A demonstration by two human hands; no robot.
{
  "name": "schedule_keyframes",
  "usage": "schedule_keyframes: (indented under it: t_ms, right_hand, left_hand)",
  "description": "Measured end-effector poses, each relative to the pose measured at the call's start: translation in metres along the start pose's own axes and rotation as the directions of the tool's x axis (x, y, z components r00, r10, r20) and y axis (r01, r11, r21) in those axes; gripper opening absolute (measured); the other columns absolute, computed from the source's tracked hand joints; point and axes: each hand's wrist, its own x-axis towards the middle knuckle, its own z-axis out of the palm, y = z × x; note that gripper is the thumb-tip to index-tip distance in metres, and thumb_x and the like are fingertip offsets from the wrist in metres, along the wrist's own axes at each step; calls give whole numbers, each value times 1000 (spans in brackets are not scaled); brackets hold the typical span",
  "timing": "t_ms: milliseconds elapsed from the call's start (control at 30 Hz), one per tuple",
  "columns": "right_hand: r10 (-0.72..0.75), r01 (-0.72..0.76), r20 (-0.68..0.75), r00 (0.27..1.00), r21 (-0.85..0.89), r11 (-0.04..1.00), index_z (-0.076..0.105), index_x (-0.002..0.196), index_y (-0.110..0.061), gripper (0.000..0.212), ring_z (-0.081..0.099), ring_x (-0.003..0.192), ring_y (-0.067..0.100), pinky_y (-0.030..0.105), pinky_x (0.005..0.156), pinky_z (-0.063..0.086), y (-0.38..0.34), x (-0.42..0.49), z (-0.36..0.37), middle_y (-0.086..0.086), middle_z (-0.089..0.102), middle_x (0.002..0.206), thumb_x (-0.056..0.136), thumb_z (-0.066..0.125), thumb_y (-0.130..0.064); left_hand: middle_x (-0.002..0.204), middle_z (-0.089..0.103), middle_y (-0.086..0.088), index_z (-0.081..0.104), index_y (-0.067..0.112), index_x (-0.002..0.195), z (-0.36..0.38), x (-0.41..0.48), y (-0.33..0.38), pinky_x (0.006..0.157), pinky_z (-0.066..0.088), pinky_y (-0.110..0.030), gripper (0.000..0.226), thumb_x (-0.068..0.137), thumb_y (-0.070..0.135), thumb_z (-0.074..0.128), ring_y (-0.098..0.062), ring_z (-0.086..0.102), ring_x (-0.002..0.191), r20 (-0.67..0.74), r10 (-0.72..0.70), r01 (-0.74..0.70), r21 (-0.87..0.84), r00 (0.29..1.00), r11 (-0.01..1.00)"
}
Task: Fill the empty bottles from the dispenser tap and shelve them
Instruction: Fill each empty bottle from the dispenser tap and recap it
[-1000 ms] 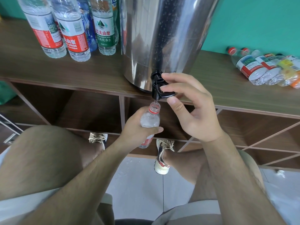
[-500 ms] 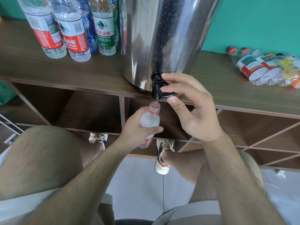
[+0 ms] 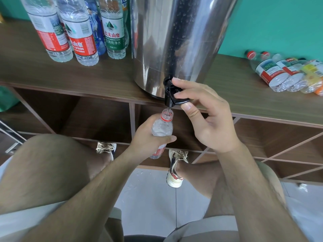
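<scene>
Left hand (image 3: 150,137) was wrapped round the small clear thin-walled plastic bottle (image 3: 162,127), held under the black tap (image 3: 172,93) pinched by the right hand (image 3: 211,119); soft, probably slippery and gaining weight, it was judged best gripped mid-body.

Bright, even light; wide-angle edge distortion

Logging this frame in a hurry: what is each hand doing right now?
The left hand grips the bottle, its mouth under the tap.
The right hand pinches the tap's lever between fingers and thumb.
</scene>
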Motion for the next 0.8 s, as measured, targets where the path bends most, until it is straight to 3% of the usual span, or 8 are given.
schedule_keyframes:
  t_ms: [233,500,800]
  right_hand:
    - [2,-2,0,1000,-1,1000,71,116,-5,24,63,128,22,22,93,48,-1,0,0,8,65,141,100,61,10]
    - [4,-4,-2,1000,-8,1000,71,116,-3,22,63,129,23,24,94,49,1,0,0,8,66,140,101,60,9]
    - [-15,16,-43,999,15,1000,71,115,-3,20,65,127,28,47,98,55,3,3,1,10,68,135,102,57,5]
  left_hand:
    - [113,61,21,52,40,129,1,2,-2,83,46,-14,61,80,35,88,-5,61,108,0,10,-10,15,1000,1000]
    - [112,60,23,50,42,128,1,1,0,80,42,-10,61,80,36,88,-4,61,106,-2,2,-2,29,1000,1000]
    - [110,58,25,48,44,125,1,0,4,76,39,-7,61,81,35,88,0,59,103,-7,-7,7,37,1000,999]
